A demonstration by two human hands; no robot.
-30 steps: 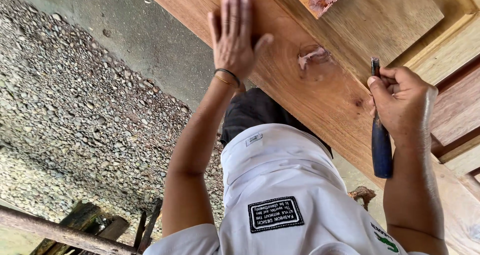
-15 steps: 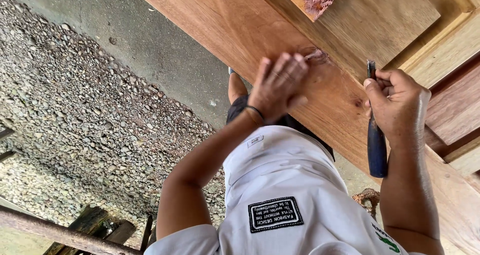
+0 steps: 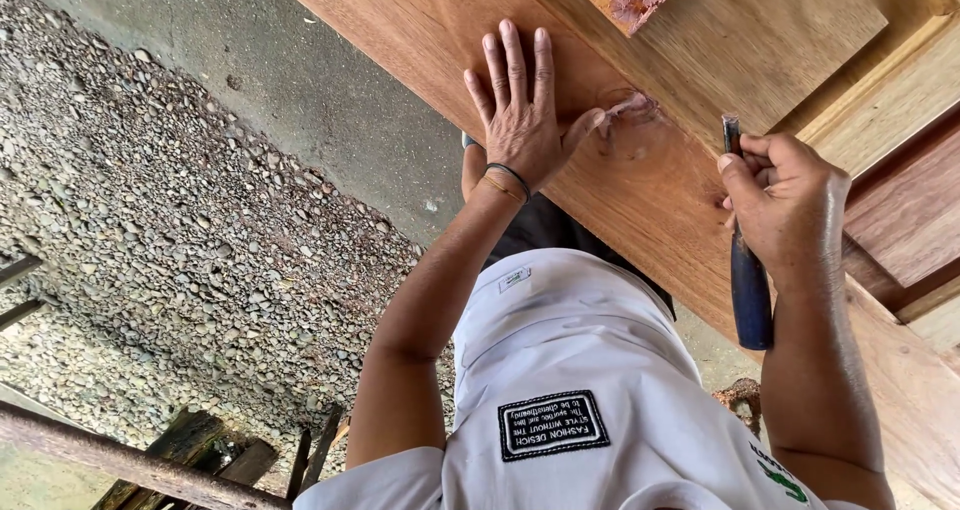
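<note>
- A black rectangular patch (image 3: 554, 425) with white lettering and a white border is sitting on the front of the white shirt (image 3: 600, 370), low in the view.
- A small white tag (image 3: 515, 279) is lying near the shirt's collar.

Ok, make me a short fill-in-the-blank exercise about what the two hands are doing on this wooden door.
The left hand lies ____ on the wooden door.
The right hand grips a tool with a dark ____ handle.
The left thumb touches a patch of ____ filler.
Around the left wrist sits a thin ____.

Missing words: flat; blue; pinkish; band
</note>
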